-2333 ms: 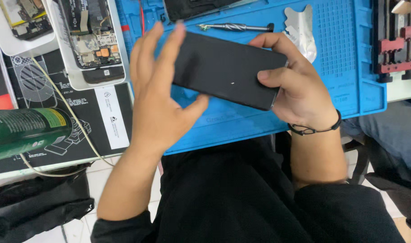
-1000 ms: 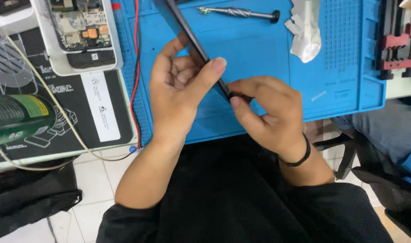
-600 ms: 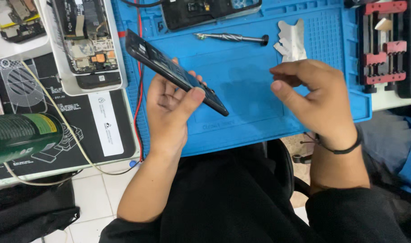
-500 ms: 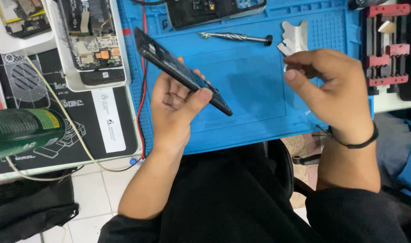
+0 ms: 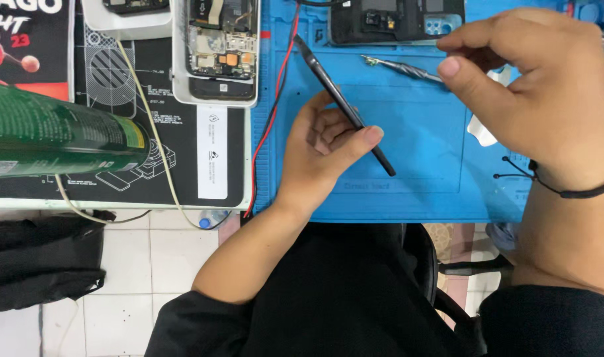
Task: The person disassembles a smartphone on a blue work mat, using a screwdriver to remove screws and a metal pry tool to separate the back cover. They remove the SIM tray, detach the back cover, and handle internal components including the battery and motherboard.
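My left hand (image 5: 318, 149) grips a thin black phone panel (image 5: 328, 79) edge-on, tilted over the blue work mat (image 5: 414, 192). The thumb presses its lower part. My right hand (image 5: 527, 86) hovers above the mat's right side, apart from the panel, thumb and fingers curled close together with nothing visible between them. A black band circles that wrist. A metal screwdriver bit (image 5: 401, 67) lies on the mat just left of the right thumb.
An opened phone (image 5: 222, 49) with exposed boards lies on a black mat (image 5: 183, 158) to the left. Another opened black phone (image 5: 394, 20) sits at the top. A green can (image 5: 57, 135) lies at far left. Red and yellow wires cross the bench. White paper (image 5: 482, 129) peeks under my right hand.
The right hand let go of the panel and rose up and right. The left hand alone keeps the panel, now tilted edge-on; the view has moved closer.
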